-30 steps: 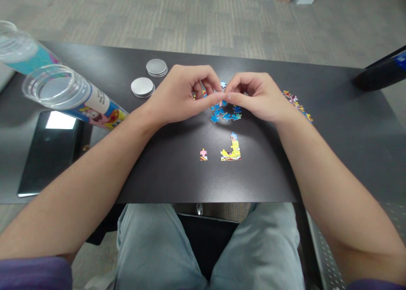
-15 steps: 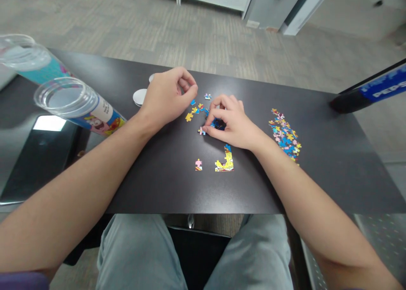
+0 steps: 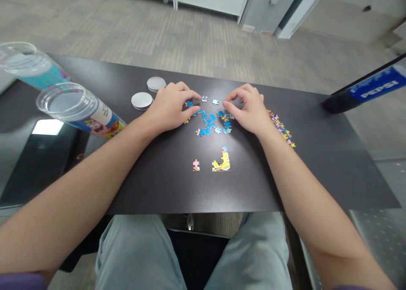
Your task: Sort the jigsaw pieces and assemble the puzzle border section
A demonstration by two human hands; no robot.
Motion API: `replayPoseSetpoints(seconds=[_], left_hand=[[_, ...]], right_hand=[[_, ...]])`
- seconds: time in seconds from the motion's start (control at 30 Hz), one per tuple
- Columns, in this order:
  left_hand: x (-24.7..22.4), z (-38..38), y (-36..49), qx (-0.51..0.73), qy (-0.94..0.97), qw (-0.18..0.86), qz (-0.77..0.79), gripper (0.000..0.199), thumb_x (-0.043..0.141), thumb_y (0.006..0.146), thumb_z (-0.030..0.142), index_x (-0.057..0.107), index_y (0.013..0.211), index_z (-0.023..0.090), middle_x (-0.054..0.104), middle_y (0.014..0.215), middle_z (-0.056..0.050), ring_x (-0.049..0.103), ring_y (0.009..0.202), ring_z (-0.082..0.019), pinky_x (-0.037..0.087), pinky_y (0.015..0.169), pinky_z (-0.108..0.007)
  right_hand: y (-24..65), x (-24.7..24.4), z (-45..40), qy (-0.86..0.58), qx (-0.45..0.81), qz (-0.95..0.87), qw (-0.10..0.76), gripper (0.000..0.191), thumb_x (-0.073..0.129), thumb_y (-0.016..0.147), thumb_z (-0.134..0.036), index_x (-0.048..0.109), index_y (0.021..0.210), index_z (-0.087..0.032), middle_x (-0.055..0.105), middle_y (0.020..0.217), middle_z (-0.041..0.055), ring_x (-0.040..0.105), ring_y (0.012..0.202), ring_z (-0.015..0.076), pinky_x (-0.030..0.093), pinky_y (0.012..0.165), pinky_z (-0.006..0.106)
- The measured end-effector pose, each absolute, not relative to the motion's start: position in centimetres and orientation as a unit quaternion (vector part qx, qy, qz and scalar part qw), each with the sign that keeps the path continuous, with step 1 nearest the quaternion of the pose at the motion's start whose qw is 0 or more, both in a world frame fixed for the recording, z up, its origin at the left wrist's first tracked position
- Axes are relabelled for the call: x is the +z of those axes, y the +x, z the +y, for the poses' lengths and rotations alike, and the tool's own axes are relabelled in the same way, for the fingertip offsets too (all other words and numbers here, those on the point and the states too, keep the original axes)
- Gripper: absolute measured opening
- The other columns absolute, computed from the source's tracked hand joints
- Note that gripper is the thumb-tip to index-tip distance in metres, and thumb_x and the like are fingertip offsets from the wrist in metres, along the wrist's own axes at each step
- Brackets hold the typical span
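Note:
Loose blue puzzle pieces lie scattered on the black table between my hands. My left hand rests palm down at their left edge, fingertips touching a blue piece, nothing gripped. My right hand rests at their right edge, fingers curled over the pieces, thumb and forefinger close together; whether they pinch a piece I cannot tell. A joined yellow section and a single pink piece lie nearer to me. A second pile of mixed pieces lies right of my right wrist.
Two clear plastic tubes with cartoon labels lie at the left, above a dark phone. Two round silver lids sit behind my left hand. A dark bottle with a blue label lies at the far right edge.
My hands parted from a joined pinch. The right hand dipped to the blue pieces, then drew back right. The left hand came down flat beside them. The blue pieces are more spread out.

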State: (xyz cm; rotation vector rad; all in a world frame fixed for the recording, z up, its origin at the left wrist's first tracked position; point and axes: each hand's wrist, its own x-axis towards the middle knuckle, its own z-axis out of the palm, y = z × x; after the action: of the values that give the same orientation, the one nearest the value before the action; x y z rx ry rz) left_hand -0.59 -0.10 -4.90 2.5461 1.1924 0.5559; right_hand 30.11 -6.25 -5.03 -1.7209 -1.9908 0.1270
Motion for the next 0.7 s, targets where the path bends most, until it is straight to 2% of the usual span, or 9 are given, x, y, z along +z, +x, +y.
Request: replayPoseSetpoints(seconds=[0.13, 0.23, 0.33, 0.43, 0.5, 0.6, 0.7], left_hand=[[-5.1, -0.7, -0.4, 0.144, 0.908, 0.134, 0.370, 0.060, 0.060, 0.129, 0.046, 0.080, 0.183, 0.031, 0.072, 0.189, -0.017, 0.061, 0.170, -0.053, 0.045, 0.139, -0.077], [-5.4, -0.8, -0.2, 0.120, 0.920, 0.153, 0.340, 0.068, 0.052, 0.130, 0.054, 0.072, 0.190, 0.029, 0.060, 0.204, -0.013, 0.052, 0.182, -0.052, 0.033, 0.149, -0.077], [-5.4, -0.9, 0.0, 0.142, 0.918, 0.161, 0.333, 0.066, 0.052, 0.128, 0.055, 0.079, 0.182, 0.027, 0.070, 0.196, -0.014, 0.056, 0.181, -0.049, 0.030, 0.151, -0.074], [-5.2, -0.9, 0.2, 0.189, 0.908, 0.150, 0.343, 0.048, 0.058, 0.126, 0.048, 0.093, 0.154, 0.030, 0.090, 0.168, -0.015, 0.072, 0.165, -0.047, 0.034, 0.146, -0.074], [-5.2, -1.0, 0.4, 0.220, 0.894, 0.146, 0.363, 0.040, 0.062, 0.125, 0.042, 0.094, 0.146, 0.031, 0.092, 0.162, -0.015, 0.077, 0.156, -0.045, 0.037, 0.143, -0.073], [-5.3, -1.0, 0.6, 0.246, 0.870, 0.153, 0.399, 0.036, 0.068, 0.123, 0.040, 0.092, 0.148, 0.032, 0.088, 0.168, -0.015, 0.076, 0.157, -0.044, 0.038, 0.141, -0.073], [-5.4, -1.0, 1.0, 0.250, 0.861, 0.163, 0.412, 0.024, 0.077, 0.120, 0.041, 0.095, 0.135, 0.034, 0.091, 0.159, -0.013, 0.076, 0.154, -0.045, 0.039, 0.139, -0.074]], right_hand=[[30.1, -5.2, -6.2, -0.631, 0.057, -0.732, 0.250, 0.018, 0.076, 0.113, -0.039, 0.089, 0.123, -0.030, 0.084, 0.136, 0.0142, 0.076, 0.125, 0.0434, 0.053, 0.124, 0.071], [30.0, -5.2, -6.3, -0.624, 0.066, -0.734, 0.259, 0.019, 0.077, 0.112, -0.040, 0.090, 0.124, -0.031, 0.084, 0.135, 0.0133, 0.076, 0.126, 0.0431, 0.052, 0.124, 0.071], [30.1, -5.3, -6.2, -0.613, 0.080, -0.738, 0.270, 0.017, 0.080, 0.111, -0.042, 0.090, 0.121, -0.032, 0.084, 0.133, 0.0128, 0.075, 0.120, 0.0421, 0.052, 0.123, 0.071], [30.3, -5.4, -6.1, -0.608, 0.087, -0.738, 0.278, 0.015, 0.082, 0.111, -0.042, 0.090, 0.120, -0.033, 0.083, 0.130, 0.0122, 0.075, 0.115, 0.0403, 0.053, 0.122, 0.070], [30.3, -5.4, -6.0, -0.607, 0.086, -0.739, 0.279, 0.014, 0.082, 0.112, -0.043, 0.089, 0.120, -0.034, 0.083, 0.129, 0.0117, 0.074, 0.114, 0.0395, 0.053, 0.121, 0.069], [30.2, -5.4, -6.1, -0.606, 0.088, -0.741, 0.276, 0.015, 0.082, 0.112, -0.044, 0.089, 0.120, -0.033, 0.083, 0.129, 0.0116, 0.074, 0.113, 0.0390, 0.053, 0.120, 0.069], [29.8, -5.3, -6.1, -0.607, 0.092, -0.742, 0.271, 0.015, 0.082, 0.111, -0.043, 0.089, 0.119, -0.033, 0.083, 0.128, 0.0114, 0.075, 0.112, 0.0388, 0.050, 0.122, 0.069]])
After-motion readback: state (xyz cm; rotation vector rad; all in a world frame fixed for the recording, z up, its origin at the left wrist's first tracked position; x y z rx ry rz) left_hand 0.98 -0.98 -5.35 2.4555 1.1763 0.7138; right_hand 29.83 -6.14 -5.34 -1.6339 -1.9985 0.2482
